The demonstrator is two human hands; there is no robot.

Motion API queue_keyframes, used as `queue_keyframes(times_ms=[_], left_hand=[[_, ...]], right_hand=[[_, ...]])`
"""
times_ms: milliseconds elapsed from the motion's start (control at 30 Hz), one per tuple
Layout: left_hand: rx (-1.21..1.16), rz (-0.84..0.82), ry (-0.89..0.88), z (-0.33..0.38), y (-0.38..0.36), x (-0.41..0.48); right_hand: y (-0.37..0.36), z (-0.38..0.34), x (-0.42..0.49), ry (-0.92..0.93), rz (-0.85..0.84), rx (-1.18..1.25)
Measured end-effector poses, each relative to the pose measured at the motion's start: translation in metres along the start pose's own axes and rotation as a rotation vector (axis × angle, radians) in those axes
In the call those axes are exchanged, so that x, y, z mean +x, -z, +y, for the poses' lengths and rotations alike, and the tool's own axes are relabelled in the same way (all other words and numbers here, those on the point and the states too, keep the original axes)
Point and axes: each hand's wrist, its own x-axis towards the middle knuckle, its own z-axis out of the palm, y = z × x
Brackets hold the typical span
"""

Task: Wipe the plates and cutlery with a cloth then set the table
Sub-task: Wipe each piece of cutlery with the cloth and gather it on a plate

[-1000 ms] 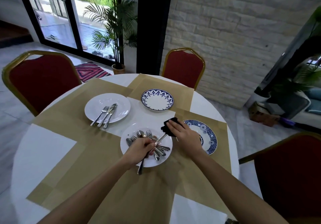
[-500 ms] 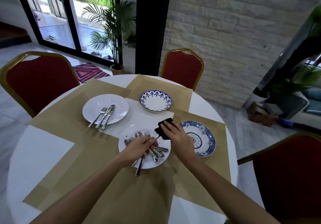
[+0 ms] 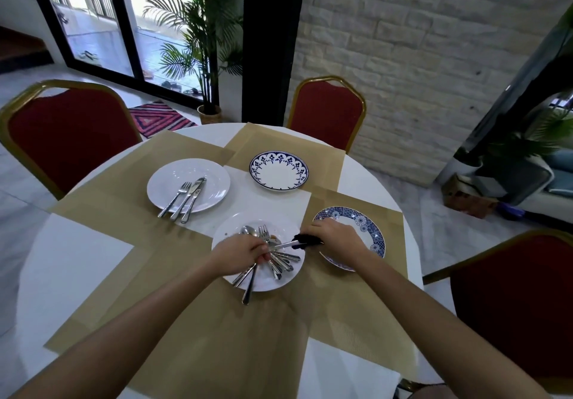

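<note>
The black cloth [image 3: 307, 240] pinched in the right hand [image 3: 336, 239] hid one end of the utensil [image 3: 284, 244], its kind unclear; its long axis ran left-right from the gripping, curled fingers of the left hand [image 3: 240, 253].

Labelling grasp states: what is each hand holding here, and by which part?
Left hand grips a silver metal utensil mid-handle; right hand pinches a crumpled black cloth around its far end. Utensil type unclear.
</note>
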Motion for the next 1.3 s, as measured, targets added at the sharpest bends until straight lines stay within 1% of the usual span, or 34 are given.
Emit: queue_keyframes(times_ms=[33,100,200,233,267,300,333,367,400,433,467,500,533,567,600,633,667,767,833,900,967,1000,1033,1100,1167,1233,1300], left_hand=[[0.124,0.018,-0.015,-0.004,0.005,0.004],[0.329,0.066,-0.068,-0.009,0.015,0.012],[0.529,0.101,-0.148,-0.016,0.023,0.02],[0.565,0.121,-0.151,-0.019,0.023,0.021],[0.558,0.174,-0.138,-0.022,0.02,0.022],[0.498,0.279,-0.12,-0.026,0.015,0.023],[0.401,0.433,-0.082,-0.027,0.008,0.022],[0.275,0.593,0.005,-0.024,0.001,0.02],[0.1,0.725,0.159,-0.018,-0.007,0.017],[-0.13,0.803,0.36,-0.007,-0.012,0.013],[-0.401,0.802,0.594,0.001,-0.017,0.012],[-0.659,0.734,0.798,0.008,-0.022,0.012],[-0.865,0.627,0.92,0.01,-0.029,0.015],[-1.011,0.522,0.934,0.009,-0.033,0.019],[-1.119,0.449,0.867,0.007,-0.033,0.023],[-1.201,0.412,0.781,0.001,-0.031,0.027],[-1.256,0.409,0.725,-0.005,-0.029,0.031],[-1.438,0.414,0.655,-0.014,-0.012,0.038],[-1.482,0.42,0.629,-0.019,0.001,0.044],[-1.471,0.441,0.631,-0.028,0.016,0.051],[-1.409,0.464,0.648,-0.048,0.028,0.06],[-1.336,0.477,0.665,-0.061,0.032,0.064],[-1.219,0.486,0.685,-0.075,0.035,0.068],[-0.889,0.501,0.7,-0.1,0.045,0.075],[-0.594,0.485,0.711,-0.116,0.053,0.078],[-0.372,0.439,0.741,-0.129,0.057,0.083],[-0.201,0.403,0.739,-0.139,0.056,0.089]], right_hand=[[0.006,0.0,0.0,-0.019,-0.083,0.091],[0.009,-0.002,0.0,-0.051,-0.167,0.259],[-0.001,-0.008,-0.002,-0.099,-0.161,0.451],[-0.004,-0.011,-0.001,-0.141,-0.138,0.5],[-0.007,-0.016,-0.001,-0.188,-0.106,0.54],[-0.009,-0.021,0.001,-0.24,-0.071,0.571],[-0.012,-0.025,0.004,-0.288,-0.035,0.602],[-0.016,-0.03,0.007,-0.335,-0.01,0.632],[-0.018,-0.035,0.01,-0.371,0.004,0.654],[-0.021,-0.039,0.013,-0.397,0.012,0.658],[-0.022,-0.044,0.016,-0.417,0.017,0.656],[-0.025,-0.047,0.019,-0.435,0.025,0.664],[-0.028,-0.05,0.022,-0.45,0.037,0.688],[-0.03,-0.053,0.024,-0.46,0.05,0.714],[-0.031,-0.056,0.026,-0.465,0.064,0.732],[-0.032,-0.059,0.028,-0.465,0.074,0.739],[-0.033,-0.061,0.031,-0.463,0.083,0.741],[-0.033,-0.068,0.041,-0.45,0.119,0.787],[-0.033,-0.072,0.05,-0.401,0.113,0.809],[-0.034,-0.075,0.058,-0.341,0.07,0.766],[-0.04,-0.072,0.066,-0.306,0.061,0.64],[-0.043,-0.069,0.069,-0.288,0.078,0.55],[-0.048,-0.066,0.07,-0.271,0.084,0.45],[-0.052,-0.06,0.072,-0.215,0.074,0.237],[-0.052,-0.056,0.067,-0.12,0.133,0.053],[-0.057,-0.049,0.064,-0.004,0.206,-0.098],[-0.069,-0.039,0.061,0.096,0.261,-0.237]])
